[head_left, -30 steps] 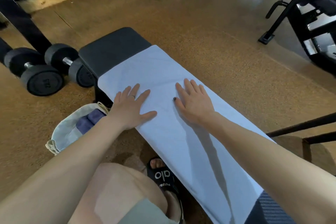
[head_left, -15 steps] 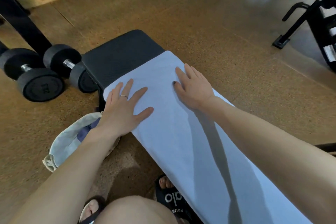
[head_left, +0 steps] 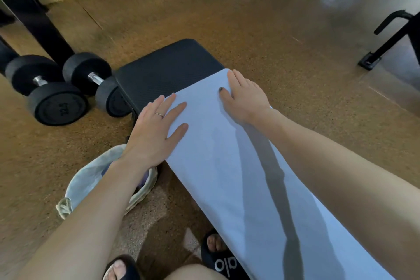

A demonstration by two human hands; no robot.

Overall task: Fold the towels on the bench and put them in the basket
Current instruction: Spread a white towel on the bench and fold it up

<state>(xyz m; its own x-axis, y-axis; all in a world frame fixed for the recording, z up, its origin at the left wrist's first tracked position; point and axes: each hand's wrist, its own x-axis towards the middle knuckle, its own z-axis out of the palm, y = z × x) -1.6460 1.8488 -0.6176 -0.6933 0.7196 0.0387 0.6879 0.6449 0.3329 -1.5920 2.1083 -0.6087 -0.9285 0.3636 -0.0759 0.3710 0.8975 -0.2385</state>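
Both hands slid to far towel (head_left: 227,166) edge: left hand (head_left: 154,129), right hand (head_left: 245,98) flat, released. Two dumbbells (head_left: 56,88), one basket (head_left: 91,179).

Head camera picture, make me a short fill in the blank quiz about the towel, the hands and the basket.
1. Both hands, left hand and right hand, lie flat on the ____.
2. The towel lies spread along the black ____.
3. The basket stands on the ____ beside the bench.
4. A ring is on the ____ hand.

Missing words: towel; bench; floor; left
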